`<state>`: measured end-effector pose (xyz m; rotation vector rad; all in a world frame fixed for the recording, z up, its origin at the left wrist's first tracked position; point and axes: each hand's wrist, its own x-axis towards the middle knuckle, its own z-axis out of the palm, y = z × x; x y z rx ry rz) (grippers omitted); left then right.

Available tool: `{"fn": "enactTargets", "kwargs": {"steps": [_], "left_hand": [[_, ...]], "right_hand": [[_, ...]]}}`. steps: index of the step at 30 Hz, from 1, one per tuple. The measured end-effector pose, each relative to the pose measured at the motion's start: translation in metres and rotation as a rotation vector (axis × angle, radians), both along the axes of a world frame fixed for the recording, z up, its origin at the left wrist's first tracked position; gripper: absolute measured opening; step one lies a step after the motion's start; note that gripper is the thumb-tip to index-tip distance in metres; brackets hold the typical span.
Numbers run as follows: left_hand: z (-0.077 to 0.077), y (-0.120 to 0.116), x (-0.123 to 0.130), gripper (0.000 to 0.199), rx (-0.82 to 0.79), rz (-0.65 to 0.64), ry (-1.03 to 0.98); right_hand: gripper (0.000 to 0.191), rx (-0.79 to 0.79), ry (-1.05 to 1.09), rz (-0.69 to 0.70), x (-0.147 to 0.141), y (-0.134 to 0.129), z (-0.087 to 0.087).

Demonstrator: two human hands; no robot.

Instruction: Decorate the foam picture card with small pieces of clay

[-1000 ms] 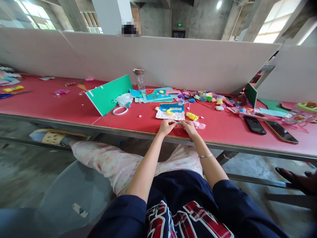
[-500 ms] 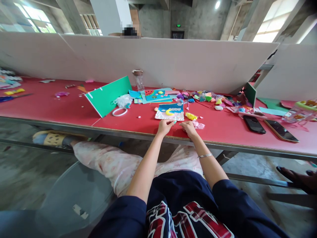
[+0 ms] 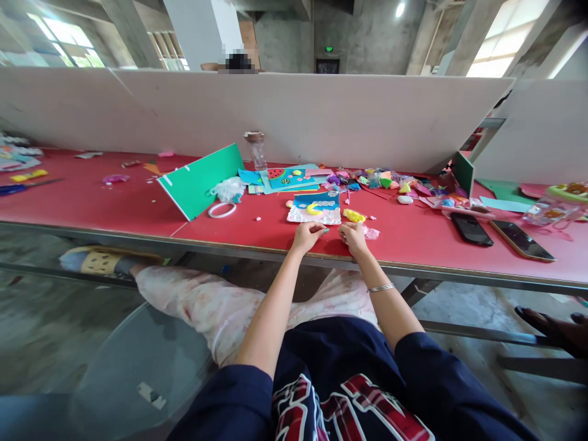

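A small card with a blue top, a pale lower part and a yellow crescent [image 3: 314,209] lies just beyond my hands on the red table [image 3: 220,236]. My left hand [image 3: 309,236] is pinched closed near the card's lower edge, with a bit of green at its fingertips. To its right my right hand [image 3: 353,237] has its fingers pressed together; what they hold, if anything, is too small to name. A yellow packet [image 3: 354,215] lies beyond my right hand, and a crumpled pink wrapper [image 3: 371,233] is beside it.
A green board [image 3: 202,184] leans at the left, near a white ring [image 3: 222,209] and a clear bottle [image 3: 257,152]. Colourful clay packets [image 3: 386,180] lie at the back. Two phones, one black [image 3: 471,229], one brown-edged [image 3: 522,240], rest at the right. A white partition [image 3: 275,116] stands behind.
My right hand has shifted slightly right and its fingers have curled in more. The gap between my two hands is a little wider.
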<state>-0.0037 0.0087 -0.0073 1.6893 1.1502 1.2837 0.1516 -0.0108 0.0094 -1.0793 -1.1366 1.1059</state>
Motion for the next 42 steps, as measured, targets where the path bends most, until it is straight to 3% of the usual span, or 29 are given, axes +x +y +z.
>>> {"fn": "enactTargets", "kwargs": {"steps": [21, 36, 42], "left_hand": [[0.0052, -0.0043, 0.0006, 0.013, 0.001, -0.002, 0.017], [0.004, -0.0012, 0.0015, 0.016, -0.066, -0.003, -0.062], [0.0057, -0.0053, -0.0011, 0.015, -0.001, -0.001, 0.015]], "right_hand": [[0.026, -0.038, 0.221, 0.059, -0.0018, 0.001, 0.0029], [0.025, 0.027, 0.009, 0.128, -0.0032, -0.0014, 0.0013], [0.026, 0.034, -0.005, 0.144, -0.0042, -0.001, 0.0002]]}}
